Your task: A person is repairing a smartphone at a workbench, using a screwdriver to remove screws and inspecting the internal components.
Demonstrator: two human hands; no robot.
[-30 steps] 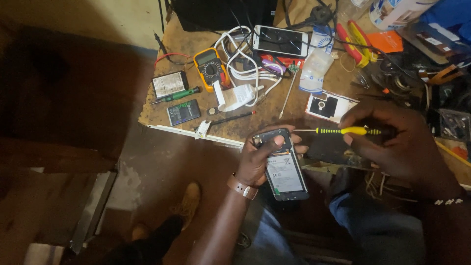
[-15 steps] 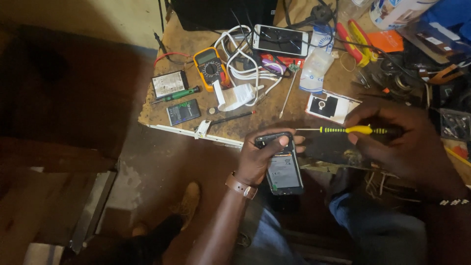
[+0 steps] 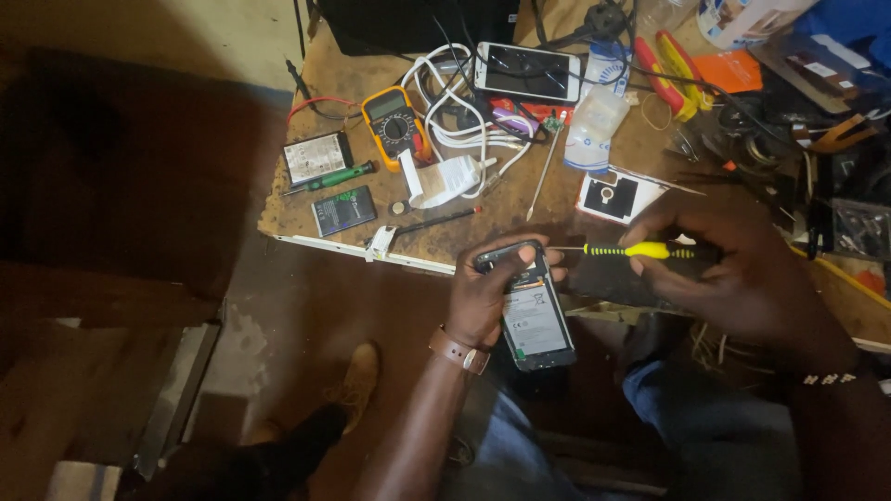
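Landmark: opened phone [image 3: 534, 311], back cover off, label side up, held just off the near edge of the table [image 3: 353, 243] over the person's lap.

Left hand [image 3: 487, 297]: fingers clamped around the phone's upper end from its left side, thumb across the top. Brown watch strap on the wrist.

Right hand [image 3: 742, 278], right of the phone: fingers closed on the yellow-and-black screwdriver [image 3: 640, 250]. Shaft lay level and pointed left; tip met the phone's top right corner. Could not tell whether it sat in a screw.

Below-left of the phone: one tan shoe [image 3: 357, 371] on the floor.

Just beyond the phone, on the table: one thin black-handled tool [image 3: 436, 221] near the edge; one white card with a black square [image 3: 613, 197] beyond the screwdriver.

Further left of the phone: two flat battery packs, one dark [image 3: 343, 211], one pale-labelled [image 3: 316, 158]; one green-handled screwdriver [image 3: 336, 177] between them.

Beyond the phone: one white charger [image 3: 445, 181] with coiled white cable, one yellow multimeter [image 3: 394, 121], one thin metal probe [image 3: 543, 174], one clear plastic bottle [image 3: 594, 125].

Far side: a second phone [image 3: 529, 71], screen up, crossed by black leads. Far right of it: one pair of red-and-yellow pliers [image 3: 673, 74], then a dim tangle of parts, not countable.

Nothing stood between screwdriver and phone.
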